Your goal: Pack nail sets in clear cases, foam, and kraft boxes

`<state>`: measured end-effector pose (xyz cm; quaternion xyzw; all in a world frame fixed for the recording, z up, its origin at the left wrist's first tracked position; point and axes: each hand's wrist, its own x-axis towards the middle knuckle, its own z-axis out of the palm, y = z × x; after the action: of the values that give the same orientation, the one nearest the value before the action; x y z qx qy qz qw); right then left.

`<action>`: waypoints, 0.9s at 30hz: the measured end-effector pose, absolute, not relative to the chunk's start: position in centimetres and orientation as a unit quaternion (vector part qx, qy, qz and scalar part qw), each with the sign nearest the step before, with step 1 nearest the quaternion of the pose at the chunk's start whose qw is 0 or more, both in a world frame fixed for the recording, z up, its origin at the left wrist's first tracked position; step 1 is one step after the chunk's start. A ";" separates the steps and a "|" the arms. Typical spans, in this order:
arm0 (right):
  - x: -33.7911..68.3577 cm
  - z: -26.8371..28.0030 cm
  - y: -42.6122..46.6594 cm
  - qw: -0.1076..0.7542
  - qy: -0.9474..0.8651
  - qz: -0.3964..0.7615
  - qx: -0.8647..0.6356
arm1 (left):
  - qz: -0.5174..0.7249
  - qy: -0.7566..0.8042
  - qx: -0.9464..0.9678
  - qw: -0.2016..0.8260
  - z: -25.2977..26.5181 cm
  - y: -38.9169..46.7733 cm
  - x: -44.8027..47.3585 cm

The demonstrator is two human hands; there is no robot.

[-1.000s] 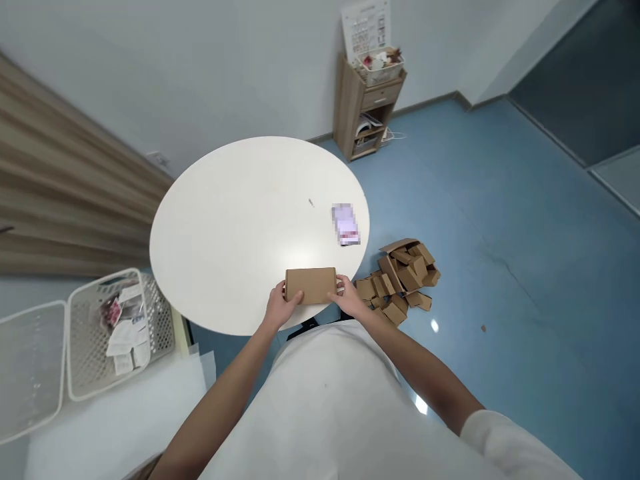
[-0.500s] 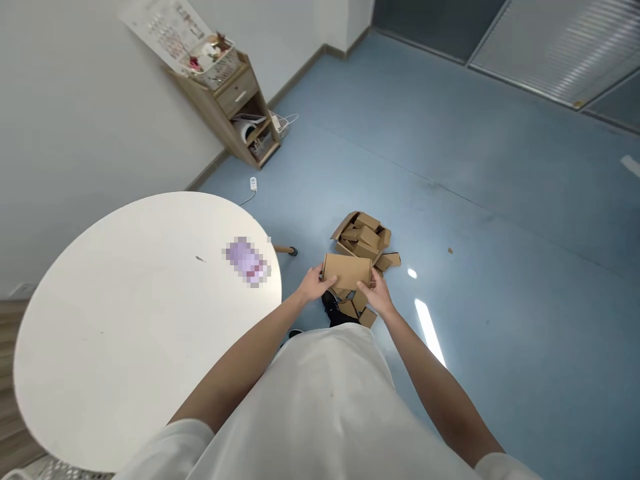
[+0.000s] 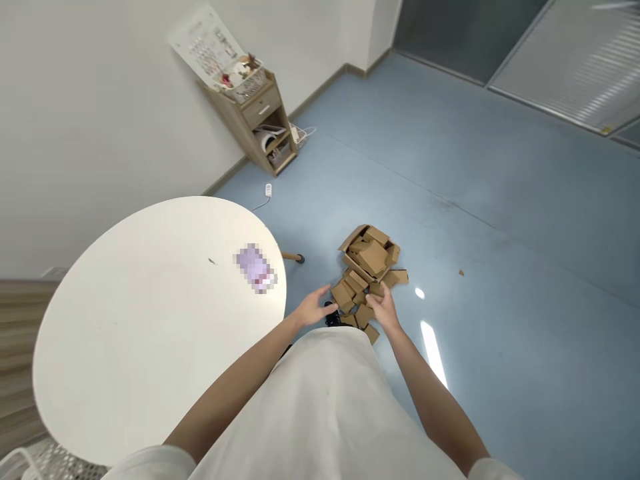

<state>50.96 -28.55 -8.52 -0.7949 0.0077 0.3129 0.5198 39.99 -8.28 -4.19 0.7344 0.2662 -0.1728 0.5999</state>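
My left hand (image 3: 314, 307) is held out in front of my body with its fingers apart and nothing in them. Opposite it, my right hand (image 3: 383, 309) is also empty, thumb and fingers spread. Beyond both hands, an open cardboard carton (image 3: 351, 239) on the floor is heaped with small brown cardboard boxes. One flat cardboard box (image 3: 373, 257) lies tilted on top of the heap. More small cardboard boxes (image 3: 343, 297) are scattered on the floor in front of the carton, partly behind my right hand.
A round white table (image 3: 150, 320) stands at my left, with a blurred-out purple item (image 3: 255, 268) near its right edge. A wooden cabinet (image 3: 260, 110) with a basket (image 3: 243, 81) on it is against the wall. A white plug strip (image 3: 269, 191) lies on the floor.
Both hands have let go of the flat cardboard box, which they held between them before. A similar box now tops the heap in the carton. The view has shifted slightly.
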 end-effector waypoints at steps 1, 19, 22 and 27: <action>50.3 -8.7 -27.9 0.504 0.000 0.346 -0.791 | -0.161 0.289 0.723 0.607 -4.1 -8.0 38.2; 41.5 -4.0 -12.0 0.310 -0.420 0.543 -0.658 | 0.235 0.640 0.488 0.545 -1.0 -11.3 15.0; 38.2 -2.9 -11.1 0.276 -0.454 0.567 -0.630 | 0.279 0.661 0.453 0.529 -0.8 -12.3 12.0; 31.8 -1.8 -11.6 0.238 -0.484 0.585 -0.606 | 0.309 0.657 0.421 0.544 0.2 -13.9 6.9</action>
<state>31.77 -11.62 -1.76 -0.6055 -0.4841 0.5852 0.2378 6.95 -13.93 0.23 0.4208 0.6566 0.3094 0.5440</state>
